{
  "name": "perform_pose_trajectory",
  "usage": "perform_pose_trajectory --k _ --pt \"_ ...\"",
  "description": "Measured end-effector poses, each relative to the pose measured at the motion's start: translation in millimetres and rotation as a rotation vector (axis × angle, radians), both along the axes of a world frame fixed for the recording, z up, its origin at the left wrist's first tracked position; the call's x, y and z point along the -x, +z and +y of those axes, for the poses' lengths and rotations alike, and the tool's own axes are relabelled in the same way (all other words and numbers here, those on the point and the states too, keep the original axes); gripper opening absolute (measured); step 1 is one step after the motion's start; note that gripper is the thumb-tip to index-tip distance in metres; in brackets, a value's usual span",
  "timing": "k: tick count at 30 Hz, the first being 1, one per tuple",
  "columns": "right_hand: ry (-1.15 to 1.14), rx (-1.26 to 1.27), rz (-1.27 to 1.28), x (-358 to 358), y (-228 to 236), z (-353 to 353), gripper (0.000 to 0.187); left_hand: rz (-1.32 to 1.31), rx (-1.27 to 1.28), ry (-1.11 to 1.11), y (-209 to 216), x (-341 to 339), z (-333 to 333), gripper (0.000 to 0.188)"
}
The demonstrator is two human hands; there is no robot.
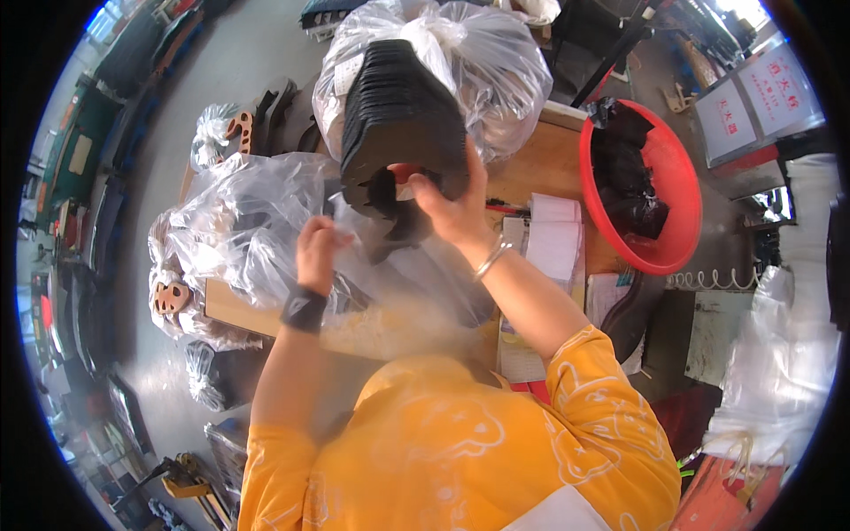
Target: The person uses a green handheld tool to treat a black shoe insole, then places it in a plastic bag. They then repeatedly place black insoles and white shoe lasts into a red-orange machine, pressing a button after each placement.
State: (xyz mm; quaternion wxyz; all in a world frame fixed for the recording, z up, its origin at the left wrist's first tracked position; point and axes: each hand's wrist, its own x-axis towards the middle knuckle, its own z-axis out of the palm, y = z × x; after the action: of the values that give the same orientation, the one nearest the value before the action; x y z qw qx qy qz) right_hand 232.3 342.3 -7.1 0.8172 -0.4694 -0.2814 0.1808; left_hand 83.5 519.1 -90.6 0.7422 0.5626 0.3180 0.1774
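Note:
My right hand (pixel 453 208) grips a thick stack of black flat cut pieces (pixel 403 115), with the thumb over the notched near end. The pieces lie pressed together, rounded at the far end. What they are for cannot be told. To the left and a little nearer, my left hand (pixel 319 255) has its fingers curled in at a clear plastic bag (pixel 257 199); it seems to pinch the film, though the fingertips are partly hidden. The film spreads over the table below both hands. Behind the stack stands a large, knotted clear bag (pixel 496 71).
A wooden table (pixel 531 150) lies beneath the bags. On the right, a red plastic basin (pixel 686 203) holds black wrapped bundles (pixel 624 168). White papers (pixel 555 239) lie between it and my right forearm. Brown cut pieces (pixel 168 298) show at the left edge.

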Motion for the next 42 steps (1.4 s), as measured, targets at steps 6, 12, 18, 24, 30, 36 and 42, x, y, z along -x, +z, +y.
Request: perform_pose_trajectory --k 6,12,18,24,30,36,42 --pt "0.019 0.036 -0.036 13 -51 25 0.043 -0.314 0.404 0.011 33 36 1 0.022" --pt "0.256 0.371 -0.2 18 -55 -34 0.05 -0.472 0.481 -0.029 65 35 -13 0.028" --pt "0.544 0.962 -0.496 17 -54 -111 0.053 -0.375 0.295 -0.223 79 49 -33 0.036" --pt "0.498 1.1 -0.591 26 -85 -99 0.054 -0.24 0.2 -0.389 83 58 -53 0.045" --pt "0.867 0.943 0.145 8 -123 -59 0.044 -0.11 0.109 -0.405 98 58 -57 0.047" --pt "0.819 0.822 0.118 3 -157 -48 0.038 -0.134 0.172 -0.312 106 60 -49 0.046" --pt "0.765 0.908 0.088 0 -152 -58 0.044 -0.141 0.166 -0.292 101 51 -52 0.047"
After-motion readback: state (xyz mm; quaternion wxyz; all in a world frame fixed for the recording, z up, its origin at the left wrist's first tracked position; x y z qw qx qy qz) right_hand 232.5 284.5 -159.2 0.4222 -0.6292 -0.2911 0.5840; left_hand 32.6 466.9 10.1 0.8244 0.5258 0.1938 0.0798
